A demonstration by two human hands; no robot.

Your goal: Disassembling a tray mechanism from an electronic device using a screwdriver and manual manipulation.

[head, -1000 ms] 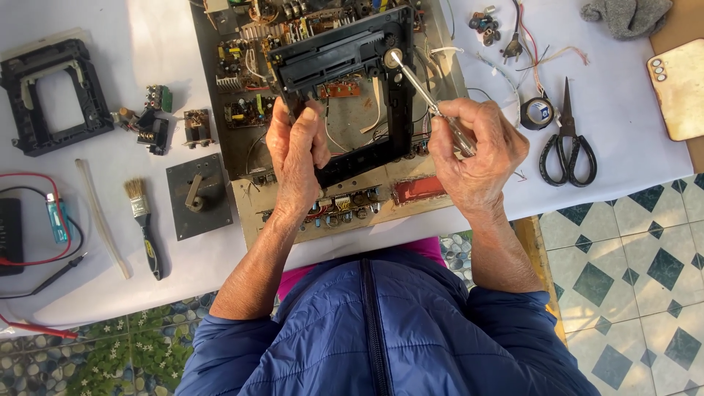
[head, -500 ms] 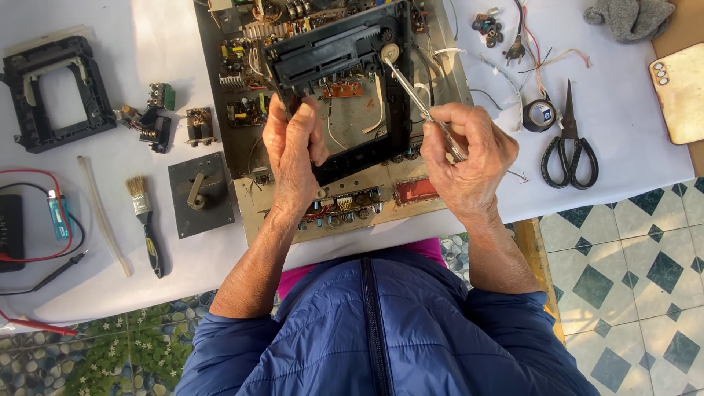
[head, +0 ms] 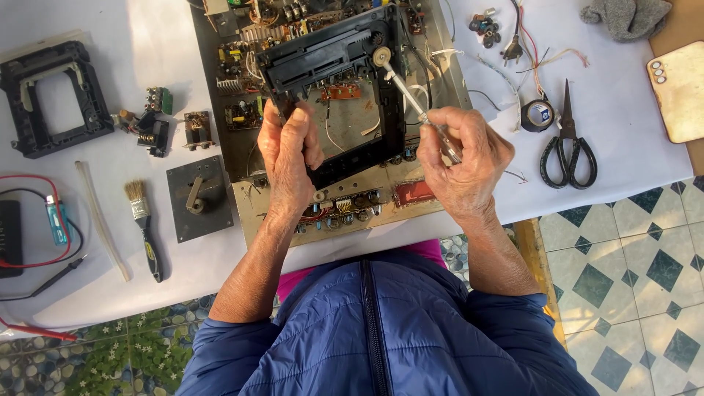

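My left hand [head: 287,158] grips the left side of a black plastic frame [head: 334,55] and holds it tilted over an opened electronics chassis [head: 235,158] full of circuit boards. My right hand [head: 462,158] is closed around a thin screwdriver [head: 409,97]. Its shaft points up and left, and its tip meets a small round white part [head: 381,56] at the frame's top right corner. Wires run through the frame's open middle.
Left of the chassis lie a second black frame [head: 55,95], small loose components [head: 150,125], a grey metal plate [head: 196,196], a brush [head: 144,227], a white strip [head: 103,220] and red and black leads [head: 40,260]. Black scissors [head: 568,143], a tape roll [head: 537,115], a phone [head: 678,88] and a grey cloth [head: 627,16] lie on the right.
The view has shifted slightly. My right hand has nudged the screwdriver left, with its tip staying on the frame's top right corner. My left hand keeps its grip on the frame.
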